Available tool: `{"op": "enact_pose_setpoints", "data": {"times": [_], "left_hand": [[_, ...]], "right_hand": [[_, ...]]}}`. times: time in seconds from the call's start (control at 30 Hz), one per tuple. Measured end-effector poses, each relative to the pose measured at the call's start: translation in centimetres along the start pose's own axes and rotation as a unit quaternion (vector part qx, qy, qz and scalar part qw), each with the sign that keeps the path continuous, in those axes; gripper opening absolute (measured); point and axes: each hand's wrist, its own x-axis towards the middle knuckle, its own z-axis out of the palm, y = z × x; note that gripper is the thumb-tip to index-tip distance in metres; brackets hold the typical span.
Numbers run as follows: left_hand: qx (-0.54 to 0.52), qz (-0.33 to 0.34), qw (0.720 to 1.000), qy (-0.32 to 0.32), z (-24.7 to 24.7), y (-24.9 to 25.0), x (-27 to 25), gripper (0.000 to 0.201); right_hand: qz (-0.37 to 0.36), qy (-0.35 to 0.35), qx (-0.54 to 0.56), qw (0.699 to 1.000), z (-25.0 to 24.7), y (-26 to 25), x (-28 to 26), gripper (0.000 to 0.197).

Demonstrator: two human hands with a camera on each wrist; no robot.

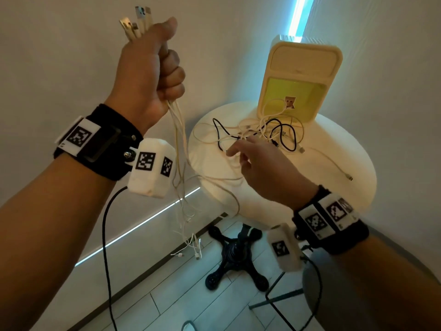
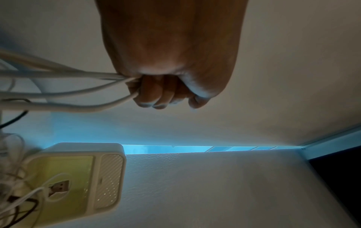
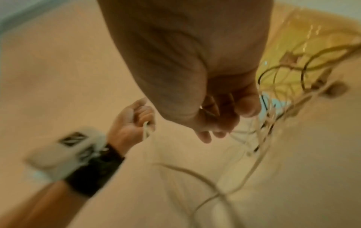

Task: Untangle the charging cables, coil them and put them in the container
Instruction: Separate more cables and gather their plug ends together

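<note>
My left hand [image 1: 171,65] is raised high and grips a bundle of white cables [image 1: 177,130]. Their plugs [image 1: 138,22] stick out above the fist, and the loose ends hang down beside the table. The left wrist view shows the fist [image 2: 162,95] closed round the cables [image 2: 68,91]. A tangle of white and black cables [image 1: 260,132] lies on the round white table [image 1: 346,206]. My right hand [image 1: 238,155] reaches over the tangle's near edge, fingers curled among white strands. The blurred right wrist view [image 3: 216,123] does not show a grip. The cream container [image 1: 300,75] stands behind, a white cable in its yellow part.
One white cable [image 1: 334,163] trails alone toward the table's right side. Under the table is a black cross-shaped base [image 1: 235,256]. A dark metal frame [image 1: 281,297] stands at the lower right. Walls close in on the left and behind, with a blue light strip [image 1: 298,15].
</note>
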Motion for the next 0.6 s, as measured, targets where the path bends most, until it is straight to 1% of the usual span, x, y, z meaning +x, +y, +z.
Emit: {"op": "enact_pose_setpoints", "data": {"times": [0.03, 0.1, 0.13, 0.17, 0.23, 0.27, 0.33, 0.37, 0.47, 0.57, 0.6], "left_hand": [[0.001, -0.004, 1.0, -0.001, -0.1, -0.3, -0.1, 0.058], [0.002, -0.01, 1.0, -0.005, -0.2, -0.8, -0.3, 0.058], [0.004, -0.012, 1.0, -0.009, -0.2, -0.9, -0.3, 0.058], [0.006, -0.012, 1.0, -0.014, -0.3, -1.1, -0.4, 0.057], [0.015, -0.011, 1.0, -0.017, -0.4, -1.1, -0.4, 0.057], [0.021, -0.009, 1.0, -0.017, -0.5, -1.1, -0.3, 0.057], [0.036, -0.003, 0.999, -0.015, -1.0, -0.8, 0.1, 0.057], [0.045, -0.001, 0.999, -0.014, -1.2, -0.7, 0.3, 0.057], [0.066, 0.002, 0.998, -0.01, -1.8, -0.3, 0.6, 0.057], [0.073, 0.006, 0.997, -0.012, -2.6, 0.2, 0.6, 0.056], [0.074, 0.009, 0.997, -0.011, -2.8, 0.4, 0.5, 0.056]], "right_hand": [[0.016, -0.008, -0.052, 0.999, 0.0, 1.0, 0.7, 0.039], [0.041, -0.085, -0.123, 0.988, 0.6, 2.5, 1.7, 0.034], [0.039, -0.113, -0.139, 0.983, 0.8, 2.8, 1.9, 0.029], [0.03, -0.118, -0.142, 0.982, 1.1, 3.0, 2.1, 0.023], [0.003, -0.072, -0.12, 0.99, 1.1, 2.7, 2.5, 0.012], [-0.01, -0.032, -0.103, 0.994, 1.1, 2.5, 2.8, 0.01], [-0.037, 0.052, -0.073, 0.995, 0.8, 1.6, 3.1, 0.01], [-0.049, 0.081, -0.067, 0.993, 0.6, 1.1, 3.3, 0.015], [-0.072, 0.102, -0.04, 0.991, -0.9, -0.3, 3.5, 0.024], [-0.097, 0.173, 0.044, 0.979, -2.5, -2.0, 2.8, 0.023], [-0.105, 0.17, 0.085, 0.976, -2.7, -2.7, 2.3, 0.022]]}}
